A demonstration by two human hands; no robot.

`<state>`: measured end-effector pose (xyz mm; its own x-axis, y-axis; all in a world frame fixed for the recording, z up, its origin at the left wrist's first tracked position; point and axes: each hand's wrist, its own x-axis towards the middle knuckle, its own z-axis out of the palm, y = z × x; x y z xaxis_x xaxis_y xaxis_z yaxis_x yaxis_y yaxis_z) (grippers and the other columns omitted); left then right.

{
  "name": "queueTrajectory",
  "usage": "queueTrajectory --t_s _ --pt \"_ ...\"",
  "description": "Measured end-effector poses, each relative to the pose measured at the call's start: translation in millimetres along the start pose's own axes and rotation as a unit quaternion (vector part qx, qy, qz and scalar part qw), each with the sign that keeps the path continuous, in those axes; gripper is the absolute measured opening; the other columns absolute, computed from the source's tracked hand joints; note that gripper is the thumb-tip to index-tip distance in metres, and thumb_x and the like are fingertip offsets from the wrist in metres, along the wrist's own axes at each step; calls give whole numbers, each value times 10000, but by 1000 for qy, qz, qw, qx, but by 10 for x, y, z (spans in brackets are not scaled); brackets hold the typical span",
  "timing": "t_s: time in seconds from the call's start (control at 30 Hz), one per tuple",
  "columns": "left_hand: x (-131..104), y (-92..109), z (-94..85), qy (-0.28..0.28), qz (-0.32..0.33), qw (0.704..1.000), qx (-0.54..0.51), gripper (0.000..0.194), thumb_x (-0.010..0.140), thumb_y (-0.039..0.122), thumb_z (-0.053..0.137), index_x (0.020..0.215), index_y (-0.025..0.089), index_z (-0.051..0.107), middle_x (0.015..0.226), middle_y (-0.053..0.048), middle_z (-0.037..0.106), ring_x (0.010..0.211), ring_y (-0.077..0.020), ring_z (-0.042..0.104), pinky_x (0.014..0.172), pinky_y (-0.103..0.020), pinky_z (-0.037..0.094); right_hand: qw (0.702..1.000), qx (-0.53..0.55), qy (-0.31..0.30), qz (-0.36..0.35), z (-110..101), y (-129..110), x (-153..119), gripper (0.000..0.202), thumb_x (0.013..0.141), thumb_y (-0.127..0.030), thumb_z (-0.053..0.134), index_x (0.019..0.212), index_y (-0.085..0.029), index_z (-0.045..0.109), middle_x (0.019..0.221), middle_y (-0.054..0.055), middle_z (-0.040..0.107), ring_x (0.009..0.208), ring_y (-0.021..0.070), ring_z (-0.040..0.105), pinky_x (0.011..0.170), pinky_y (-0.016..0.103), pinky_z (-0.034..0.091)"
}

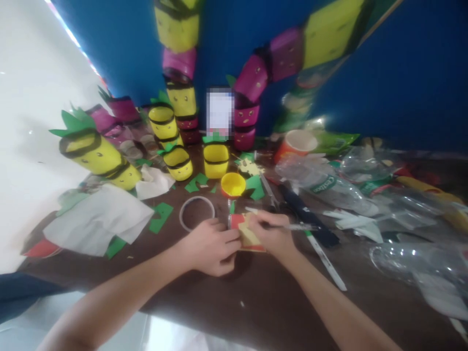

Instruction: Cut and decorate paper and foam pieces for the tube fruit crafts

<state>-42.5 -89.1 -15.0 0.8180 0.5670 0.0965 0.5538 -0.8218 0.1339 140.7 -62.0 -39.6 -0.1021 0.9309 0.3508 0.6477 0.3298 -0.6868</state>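
My right hand (274,236) is closed round a slim pen (298,226), its fingers over a pale yellow paper piece (248,235). That paper lies on a red sheet (238,220) on the dark table (204,302). Beside it my left hand (215,246) rests at the sheet's left edge with its fingers curled; whether it pinches the sheet is hidden. A roll of tape (182,219) lies just beyond my left hand. Behind the sheet stands a small yellow cup (233,184).
Yellow pineapple-like cups (97,156) with green leaves stand at the left and back. White paper (102,219) and green scraps (161,217) lie at left. Scissors (270,192), a dark marker-like object (310,217), a white strip (325,261) and clear plastic bottles (325,180) are at right.
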Motion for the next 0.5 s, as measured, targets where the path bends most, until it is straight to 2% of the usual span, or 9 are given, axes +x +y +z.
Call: queueTrajectory --t_s 0.27,0.5 --pt "5 1 -3 4 2 1000 1 194 770 316 424 849 187 545 867 -29 596 606 -146 521 572 -322 348 1000 -5 -28 0 -6 1 -4 321 749 -235 498 444 -181 416 422 -38 413 428 94 402 418 209 365" --pt "10 1 -5 8 6 1000 2 184 766 304 417 825 184 543 833 -29 590 591 -137 513 563 -308 343 1000 8 -22 13 10 -19 -3 310 746 -241 504 453 -178 425 432 -35 429 439 96 417 434 203 373"
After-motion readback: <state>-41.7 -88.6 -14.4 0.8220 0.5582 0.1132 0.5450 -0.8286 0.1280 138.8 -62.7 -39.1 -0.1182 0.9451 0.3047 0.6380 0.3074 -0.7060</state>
